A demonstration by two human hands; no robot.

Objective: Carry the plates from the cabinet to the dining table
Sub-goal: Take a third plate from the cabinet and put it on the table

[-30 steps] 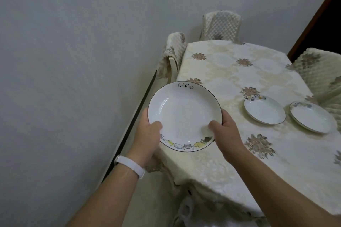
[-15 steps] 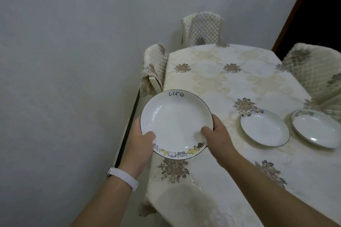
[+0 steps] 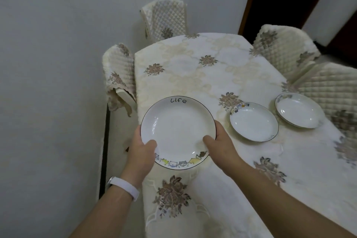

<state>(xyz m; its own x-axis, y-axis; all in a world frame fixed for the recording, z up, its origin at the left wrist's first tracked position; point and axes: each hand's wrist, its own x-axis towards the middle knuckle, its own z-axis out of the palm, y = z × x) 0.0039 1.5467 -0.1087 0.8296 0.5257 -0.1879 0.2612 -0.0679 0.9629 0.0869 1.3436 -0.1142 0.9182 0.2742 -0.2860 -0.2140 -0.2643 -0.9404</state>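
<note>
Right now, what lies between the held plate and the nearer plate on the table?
Head view: only bare tablecloth, beside the right hand gripping the held plate.

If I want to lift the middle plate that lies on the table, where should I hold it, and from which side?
Hold the middle plate by its rim, at the near edge, coming from the person's side. It lies flat, face up, on the table, and its rim slopes upward, so it can likely be pinched there from below and above.
</note>
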